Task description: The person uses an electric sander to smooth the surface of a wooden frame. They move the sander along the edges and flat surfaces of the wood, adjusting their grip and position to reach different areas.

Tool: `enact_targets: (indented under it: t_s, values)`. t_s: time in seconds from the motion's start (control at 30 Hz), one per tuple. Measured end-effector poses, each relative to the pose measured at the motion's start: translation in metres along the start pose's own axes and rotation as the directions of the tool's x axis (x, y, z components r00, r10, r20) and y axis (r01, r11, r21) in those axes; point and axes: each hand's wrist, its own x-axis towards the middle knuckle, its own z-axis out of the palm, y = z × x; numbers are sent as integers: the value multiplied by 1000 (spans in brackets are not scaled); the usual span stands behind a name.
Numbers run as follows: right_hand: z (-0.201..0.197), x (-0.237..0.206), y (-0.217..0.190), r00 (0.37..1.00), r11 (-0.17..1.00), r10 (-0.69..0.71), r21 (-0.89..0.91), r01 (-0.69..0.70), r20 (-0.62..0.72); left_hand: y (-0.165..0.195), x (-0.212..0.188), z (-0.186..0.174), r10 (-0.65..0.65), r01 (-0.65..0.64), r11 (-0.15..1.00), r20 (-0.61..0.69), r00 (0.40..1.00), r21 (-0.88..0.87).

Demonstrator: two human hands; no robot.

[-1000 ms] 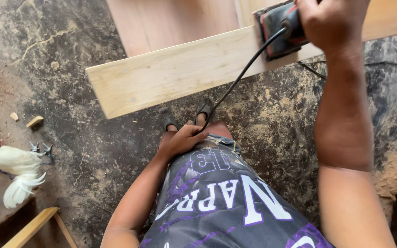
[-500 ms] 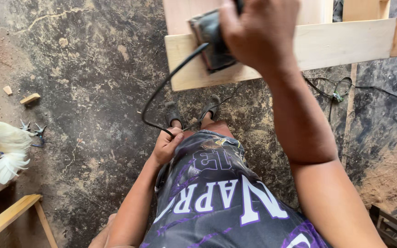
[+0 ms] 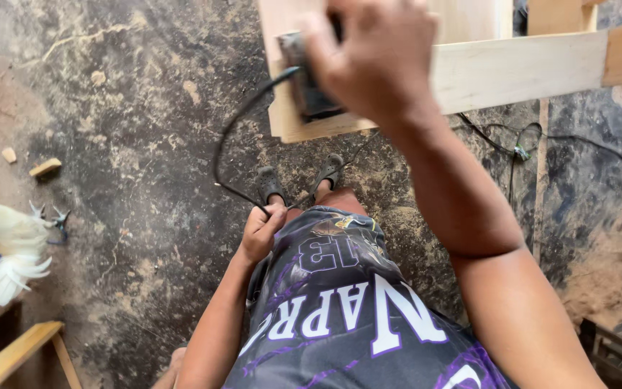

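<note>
Right hand [image 3: 372,57] is clamped over the top of a dark electric sander [image 3: 309,86], fingers wrapped round the body, pressing it flat onto the near end of a pale wood plank [image 3: 520,68]. Hand's a bit blurred, so can't make out each finger. Plank runs across the top of view, raised off the ground, w/ a second lighter board [image 3: 469,18] behind it.

Black power cord [image 3: 242,126] leaves the sander's left side, loops down and ends in the left hand [image 3: 262,232], which is curled shut round it, resting against the thigh by the dark patterned shorts [image 3: 347,310]. Two feet in dark sandals [image 3: 296,184] stand on the floor just below the plank edge.

Floor [image 3: 131,166] is dark, rough, dusted w/ sawdust. White chicken [image 3: 1,248] at far left edge, well apart from the person. Small wood offcut [image 3: 44,168] lies near it. Another thin cable [image 3: 541,144] trails on the ground at right, under the plank. Bit of a wooden frame [image 3: 16,353] bottom left.
</note>
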Motion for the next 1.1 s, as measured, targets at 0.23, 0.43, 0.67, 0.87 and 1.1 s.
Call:
enact_targets:
  t_s: [0.23, 0.43, 0.67, 0.87, 1.1]
  values:
    - [-18, -15, -19, 989, 988, -138, -59, 142, 62, -5, 11, 5, 41, -41, 997, -5, 999, -71]
    - [-36, -56, 67, 989, 978, 47, -208, -17, 143, -13, 31, 34, -15, 16, 1000, 81, 997, -7]
    - [-72, -95, 196, 966, 934, 239, -297, -201, 99, 2, 48, 70, -67, 57, 959, 29, 997, 277]
    - [-58, -89, 187, 996, 933, 87, -350, -85, -10, 14, 37, 69, 67, -69, 989, 25, 997, 128]
    - [-21, -39, 101, 987, 977, 80, -207, -49, 140, 13, 9, 35, 93, -94, 995, -50, 994, -23]
